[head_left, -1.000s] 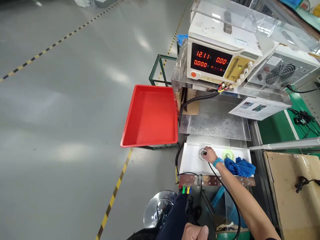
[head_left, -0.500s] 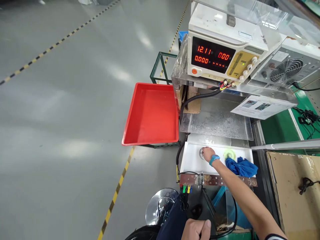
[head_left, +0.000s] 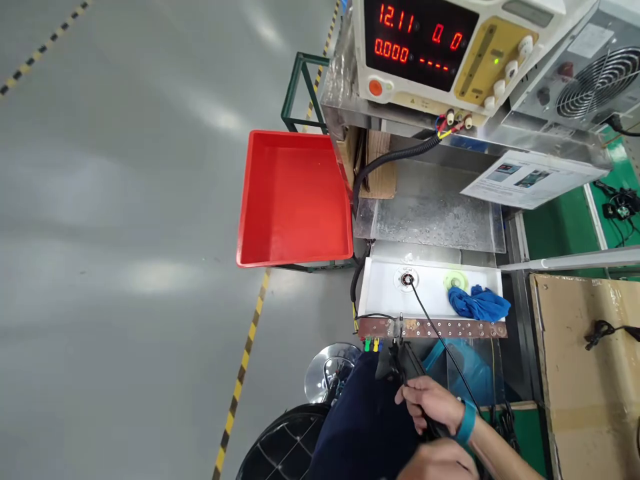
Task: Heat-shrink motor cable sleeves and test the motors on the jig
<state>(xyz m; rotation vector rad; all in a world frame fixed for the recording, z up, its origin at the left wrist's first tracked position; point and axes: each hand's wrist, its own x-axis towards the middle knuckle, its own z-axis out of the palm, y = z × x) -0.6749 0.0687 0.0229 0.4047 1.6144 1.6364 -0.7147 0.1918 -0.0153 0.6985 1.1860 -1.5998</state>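
Observation:
My right hand, with a blue band at the wrist, is low over my lap with its fingers curled around what looks like black cable, mostly covered by the hand. Close beside it at the bottom edge, my left hand is closed, blurred and cut off; whatever it holds is hidden. A round white disc with a dark centre sits in the white tray. From that centre a thin black cord runs down toward my right wrist. To the right lie a pale green ring and a crumpled blue cloth.
Along the tray's front edge runs a drilled brown strip, with coloured clips below its left end. A lit power supply stands on the shelf above. Left is a red bin; right is a cardboard sheet.
My right hand has left the white disc and moved down beside my left hand. The disc's dark centre and a cord from it now show. The whole view has shifted.

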